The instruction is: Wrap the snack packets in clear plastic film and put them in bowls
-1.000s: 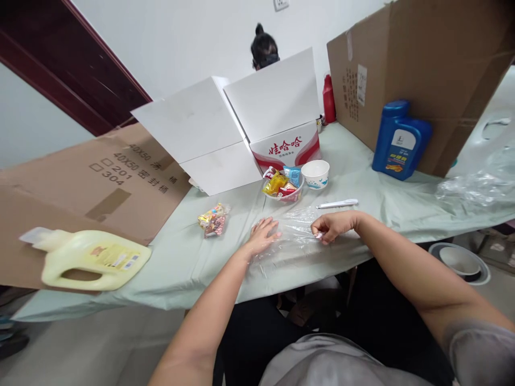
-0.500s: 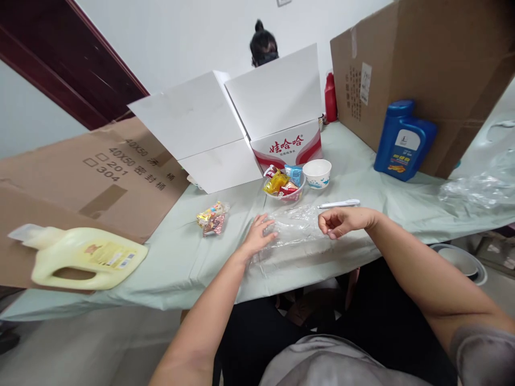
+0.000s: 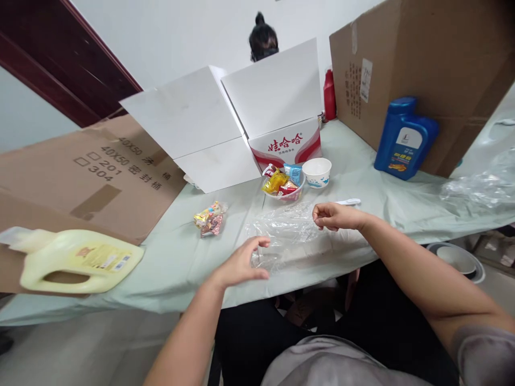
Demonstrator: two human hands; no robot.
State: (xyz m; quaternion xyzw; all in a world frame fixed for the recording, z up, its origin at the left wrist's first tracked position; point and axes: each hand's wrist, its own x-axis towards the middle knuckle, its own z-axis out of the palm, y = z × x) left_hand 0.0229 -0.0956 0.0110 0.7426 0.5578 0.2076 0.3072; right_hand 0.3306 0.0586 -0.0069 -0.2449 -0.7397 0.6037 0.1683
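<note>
A crinkled clear plastic bag lies spread on the table in front of me. Over its left near part is my left hand, fingers and thumb apart with nothing between them. My right hand has its fingers curled together at the bag's right edge, pinching the plastic. Partly behind that hand lies a white utility knife. Beyond the bag stand a clear bowl of colourful wrapped snacks and a white paper cup. Farther left, two wrapped snacks rest on the table.
A white carton with raised flaps stands behind the bowl. At left, a pale yellow jug lies against a brown cardboard box. On the right are a blue bottle, another cardboard box and crumpled plastic. A person sits opposite.
My left hand has come off the bag's left side and moved nearer to me, opening wider. The right hand has shifted slightly left, and the bag lies a little farther left.
</note>
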